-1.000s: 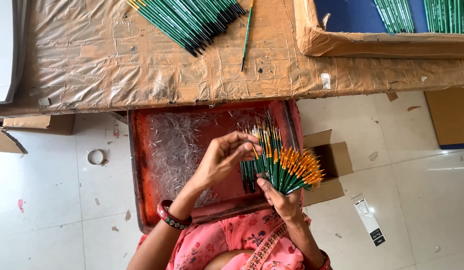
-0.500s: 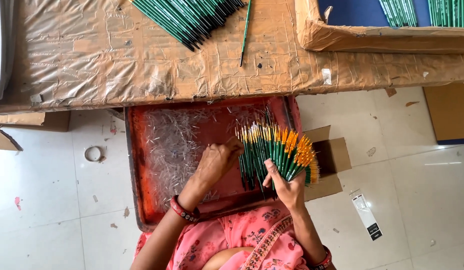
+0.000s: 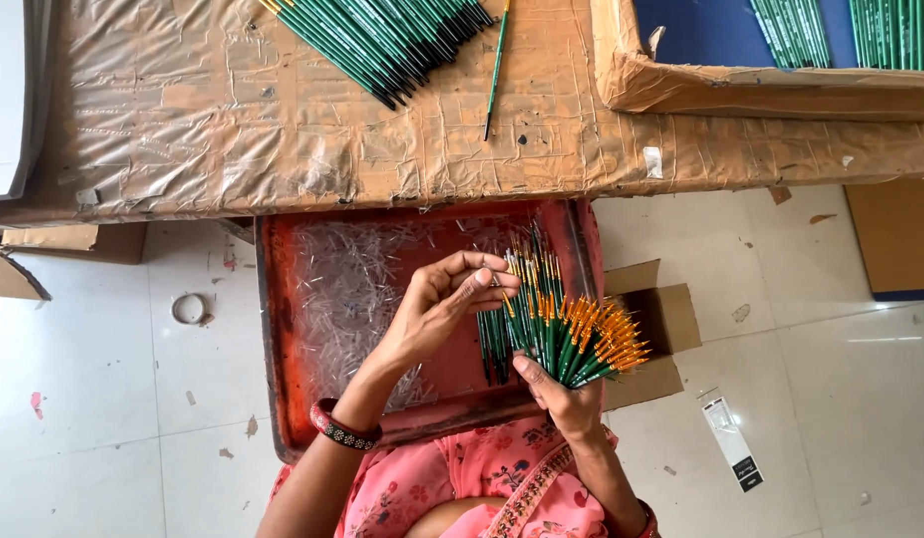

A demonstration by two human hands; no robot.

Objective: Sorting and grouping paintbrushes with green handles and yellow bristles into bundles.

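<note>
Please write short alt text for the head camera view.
Seen from above, the right hand holds a fanned bunch of green paintbrushes over a red tray, while the left hand pinches one brush tip. More brushes lie on the taped cardboard table.

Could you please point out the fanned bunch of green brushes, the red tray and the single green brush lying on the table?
Fanned bunch of green brushes (image 3: 557, 334), head view, on the handles.
Red metal tray (image 3: 268, 329), head view, left rim.
Single green brush (image 3: 495, 70), head view, mid-handle.

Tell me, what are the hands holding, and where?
The right hand grips a fanned bunch of green brushes near its orange ends; the left hand pinches one brush tip.
</note>
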